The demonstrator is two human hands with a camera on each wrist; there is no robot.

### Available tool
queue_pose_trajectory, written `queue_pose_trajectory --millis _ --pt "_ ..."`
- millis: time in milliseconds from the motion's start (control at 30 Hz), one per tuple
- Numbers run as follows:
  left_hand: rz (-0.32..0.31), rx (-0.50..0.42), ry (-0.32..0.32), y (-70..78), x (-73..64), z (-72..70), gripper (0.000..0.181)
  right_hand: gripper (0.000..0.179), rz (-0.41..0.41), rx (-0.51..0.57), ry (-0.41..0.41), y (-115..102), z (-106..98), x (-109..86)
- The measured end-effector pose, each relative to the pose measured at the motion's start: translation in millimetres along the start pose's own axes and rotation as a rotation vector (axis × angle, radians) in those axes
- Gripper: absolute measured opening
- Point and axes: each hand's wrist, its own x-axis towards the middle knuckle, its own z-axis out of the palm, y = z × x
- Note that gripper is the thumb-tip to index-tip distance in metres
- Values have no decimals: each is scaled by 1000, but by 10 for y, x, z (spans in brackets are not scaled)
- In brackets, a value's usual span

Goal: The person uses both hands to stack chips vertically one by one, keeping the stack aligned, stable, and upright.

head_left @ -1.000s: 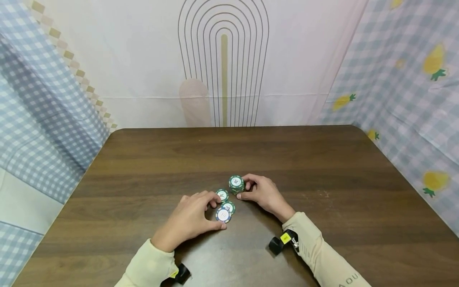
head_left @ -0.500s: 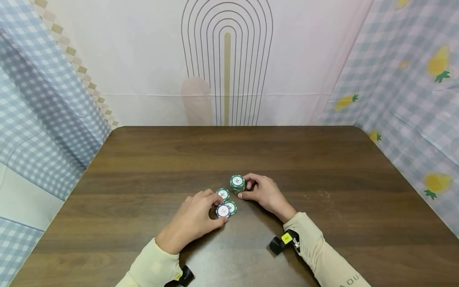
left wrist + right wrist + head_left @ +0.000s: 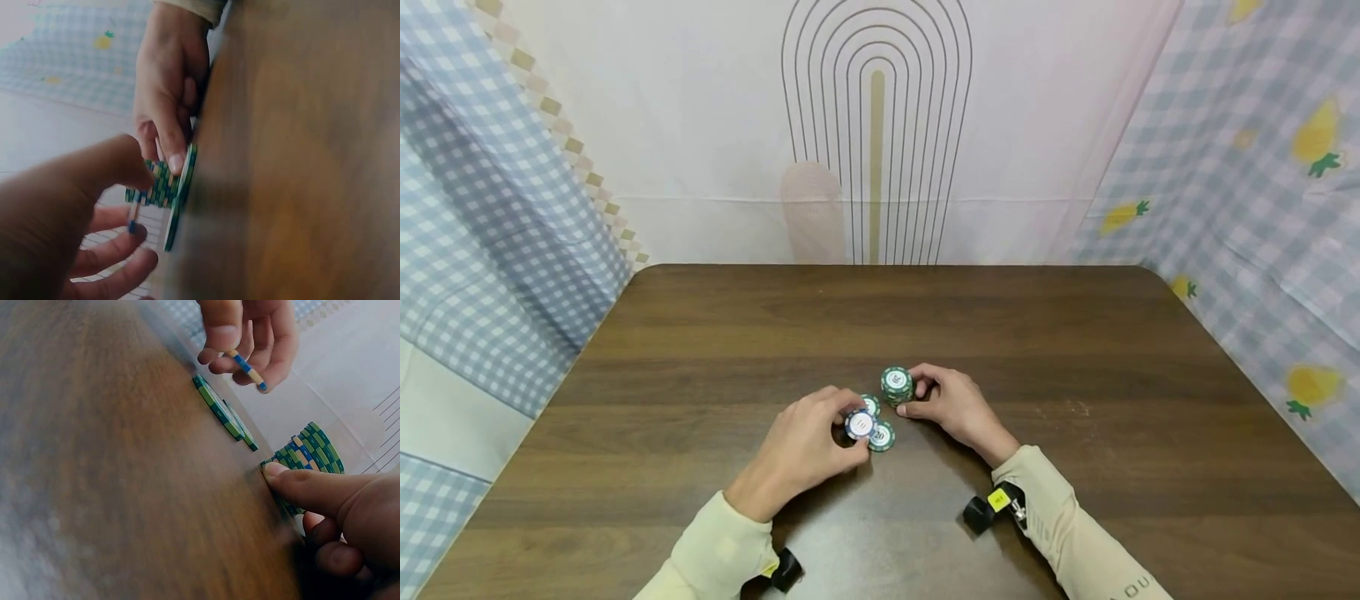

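Note:
My left hand (image 3: pixel 805 446) pinches a blue-and-white poker chip (image 3: pixel 861 424) by its edge between thumb and fingers. In the right wrist view this chip (image 3: pixel 249 370) is tilted and clear of the table. Below it, two green poker chips lie flat, one (image 3: pixel 883 437) nearer me and one (image 3: pixel 872 404) farther back, partly covered by the raised chip. Just right of them stands a stack of mostly green poker chips (image 3: pixel 897 382). The thumb and fingers of my right hand (image 3: pixel 955 408) hold its side. Blue-and-tan edges show partway up the stack (image 3: pixel 309 450).
The brown wooden table (image 3: pixel 1075 350) spreads out around the chips. A white patterned cloth (image 3: pixel 700 125) hangs behind its far edge, with checked cloths (image 3: pixel 1262 208) at the sides. Each wrist wears a black camera mount (image 3: pixel 979 513).
The blue-and-white chip lay on the nearer green chip. My left hand has gripped it, lifted it and moved it slightly farther away from me. My right hand has stayed at the stack.

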Motion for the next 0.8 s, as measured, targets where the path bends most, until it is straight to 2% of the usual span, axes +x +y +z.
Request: queue_pose_trajectory --millis 100,200,533,667,800 --pt "-33 -87 -1 -18 44 -17 35 35 1 3 0 10 3 -5" --pt "-39 -122 3 -34 104 -31 34 35 2 5 2 12 2 -6" --pt "69 -217 63 -71 299 15 38 35 -26 -8 8 14 6 -8" --pt "69 -212 115 -77 359 20 35 35 -26 -5 8 9 2 -4" --pt "68 -189 138 -76 435 39 34 33 -24 -2 8 9 -5 -4"
